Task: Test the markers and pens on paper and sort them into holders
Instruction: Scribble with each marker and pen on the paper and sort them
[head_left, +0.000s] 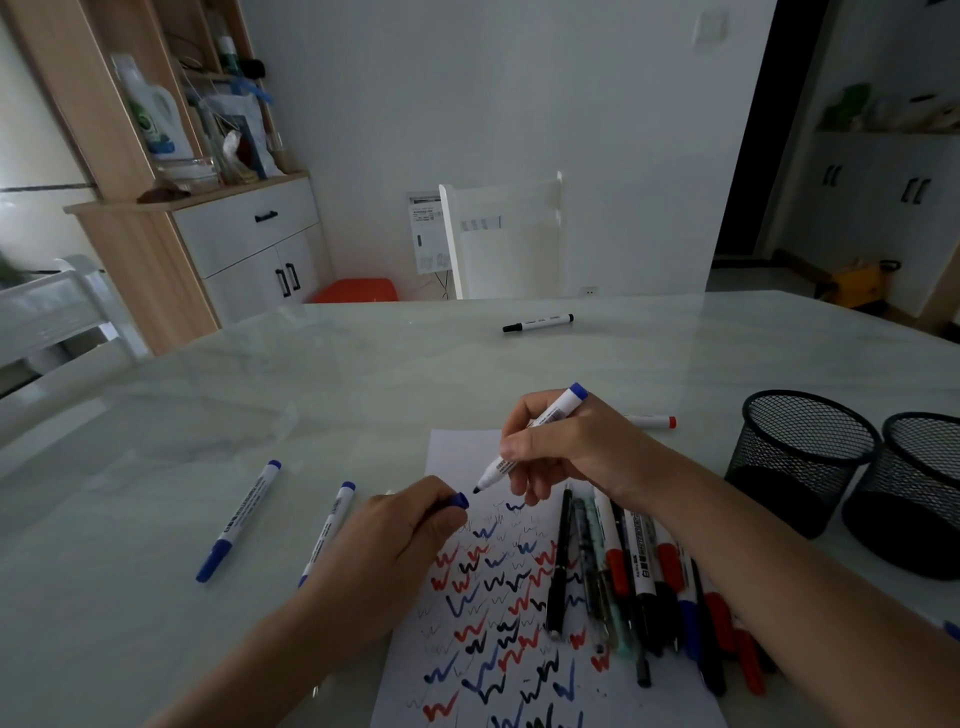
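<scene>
A white paper sheet covered in red, blue and black squiggles lies in front of me. My right hand grips an uncapped blue marker, its tip just above the paper's upper part. My left hand pinches the blue cap close to that tip. Several pens and markers lie in a pile on the paper's right side, partly under my right forearm. Two black mesh holders stand at the right.
Two capped blue markers lie left of the paper. A black marker lies farther back on the glossy table, and a red-ended marker shows behind my right hand. A white chair stands at the far edge.
</scene>
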